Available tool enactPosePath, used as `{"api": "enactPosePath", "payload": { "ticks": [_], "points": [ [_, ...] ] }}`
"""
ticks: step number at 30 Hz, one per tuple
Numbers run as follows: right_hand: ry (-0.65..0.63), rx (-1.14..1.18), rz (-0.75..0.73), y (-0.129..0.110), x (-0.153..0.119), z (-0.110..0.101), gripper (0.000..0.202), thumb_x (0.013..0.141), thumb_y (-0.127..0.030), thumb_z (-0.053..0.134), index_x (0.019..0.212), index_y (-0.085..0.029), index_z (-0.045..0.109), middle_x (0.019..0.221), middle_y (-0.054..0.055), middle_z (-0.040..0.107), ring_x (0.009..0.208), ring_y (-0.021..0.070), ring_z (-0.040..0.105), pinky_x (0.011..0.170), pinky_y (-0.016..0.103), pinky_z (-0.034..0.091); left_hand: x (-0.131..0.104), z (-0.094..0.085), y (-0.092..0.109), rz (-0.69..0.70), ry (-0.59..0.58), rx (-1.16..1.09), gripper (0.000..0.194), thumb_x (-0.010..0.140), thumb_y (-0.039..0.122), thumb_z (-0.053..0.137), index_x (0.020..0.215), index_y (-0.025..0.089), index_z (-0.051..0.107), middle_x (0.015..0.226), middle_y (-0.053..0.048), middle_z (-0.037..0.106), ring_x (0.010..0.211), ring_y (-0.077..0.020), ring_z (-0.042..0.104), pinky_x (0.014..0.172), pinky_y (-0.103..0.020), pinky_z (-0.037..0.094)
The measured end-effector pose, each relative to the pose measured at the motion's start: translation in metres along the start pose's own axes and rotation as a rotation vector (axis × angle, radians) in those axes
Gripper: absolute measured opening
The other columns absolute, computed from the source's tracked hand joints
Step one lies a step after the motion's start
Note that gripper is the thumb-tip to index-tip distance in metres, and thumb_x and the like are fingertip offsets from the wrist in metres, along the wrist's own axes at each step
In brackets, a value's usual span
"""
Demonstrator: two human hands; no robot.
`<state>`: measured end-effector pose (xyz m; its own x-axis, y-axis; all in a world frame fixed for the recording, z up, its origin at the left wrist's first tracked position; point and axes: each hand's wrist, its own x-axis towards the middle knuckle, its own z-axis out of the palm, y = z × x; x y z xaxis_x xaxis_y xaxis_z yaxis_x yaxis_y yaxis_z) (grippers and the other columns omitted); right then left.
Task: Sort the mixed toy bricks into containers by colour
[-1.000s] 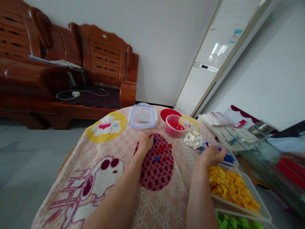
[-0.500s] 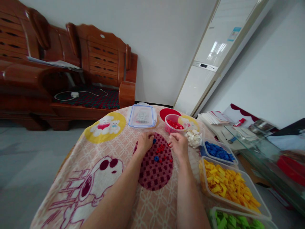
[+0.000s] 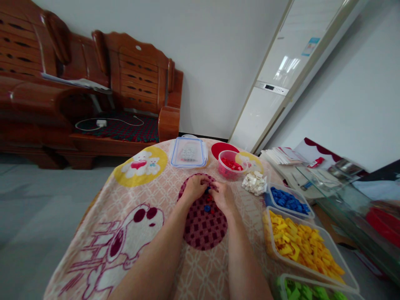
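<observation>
My left hand (image 3: 195, 187) is closed in a pinch over the dark red patch of the tablecloth, with a small blue toy block (image 3: 207, 190) at its fingertips. Fingers bent and closed, my right hand (image 3: 223, 196) meets it from the right at the blue block. A small red block showed at the right fingertips a moment ago; the fingers now hide it. Just below the hands lie a round blue block (image 3: 207, 208) and several small red blocks (image 3: 213, 211), partly covered by the right hand.
A clear lidded box (image 3: 189, 152) and a round tub of red blocks (image 3: 231, 164) stand at the back. To the right are a heap of white blocks (image 3: 255, 183) and tubs of blue blocks (image 3: 289, 201), yellow blocks (image 3: 303, 241) and green blocks (image 3: 308, 290). A glass-topped table (image 3: 331, 200) stands beyond.
My right hand has moved left and come together with my left hand. The blue block at the left hand has shifted slightly right. The view has turned a little.
</observation>
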<state>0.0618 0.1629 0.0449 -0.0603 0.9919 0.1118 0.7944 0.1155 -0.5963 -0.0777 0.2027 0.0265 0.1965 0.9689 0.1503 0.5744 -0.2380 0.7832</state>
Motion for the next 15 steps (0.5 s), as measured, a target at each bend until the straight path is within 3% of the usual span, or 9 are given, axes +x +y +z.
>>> {"api": "enactPosePath", "payload": {
  "ticks": [9,15],
  "points": [
    [-0.028,-0.114,-0.019,-0.0069,-0.0036,-0.0019,0.025,0.081,-0.025,0.062,0.104,-0.024,0.073,0.096,0.007,0.074,0.088,0.0192,0.065,0.074,0.026,0.043,0.0011,0.0029,-0.003,0.01,0.009,-0.023,0.029,0.074,0.008,0.058,0.094,0.018,0.077,0.088,-0.003,0.076,0.08,-0.0151,0.068,0.079,-0.025,0.051],
    [-0.015,-0.114,-0.024,-0.0049,-0.0025,0.0009,0.024,0.08,-0.027,0.062,0.1,-0.021,0.073,0.089,0.008,0.073,0.082,0.0188,0.065,0.071,0.026,0.043,0.0026,0.0059,-0.0052,0.055,0.016,-0.033,0.026,0.077,0.011,0.056,0.091,0.018,0.077,0.086,-0.002,0.076,0.08,-0.0148,0.067,0.079,-0.024,0.052]
  ]
}}
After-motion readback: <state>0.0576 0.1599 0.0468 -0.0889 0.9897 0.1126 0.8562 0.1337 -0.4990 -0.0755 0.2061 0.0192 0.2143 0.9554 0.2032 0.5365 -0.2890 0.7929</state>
